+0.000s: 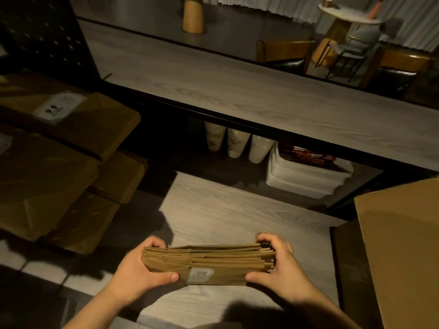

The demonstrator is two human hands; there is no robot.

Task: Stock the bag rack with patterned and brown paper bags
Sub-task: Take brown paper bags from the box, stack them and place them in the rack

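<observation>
A thick bundle of folded brown paper bags (213, 260) stands on edge over a pale wooden counter (213, 214), a small white label on its near face. My left hand (140, 267) grips the bundle's left end, thumb on the near face and fingers curled over the far side. My right hand (278, 264) grips the right end the same way. To the left, several wrapped brown paper packages (59, 162) lie stacked, one bearing a white label. No bag rack is clearly recognizable in this view.
A large cardboard box (403, 245) stands at the right edge. Under a raised wooden bar top (237, 91) stand three paper cup stacks (237, 144) and a white plastic bin (306, 176). A dark perforated panel (42, 36) rises at far left. Chairs and a round table (349, 13) lie beyond.
</observation>
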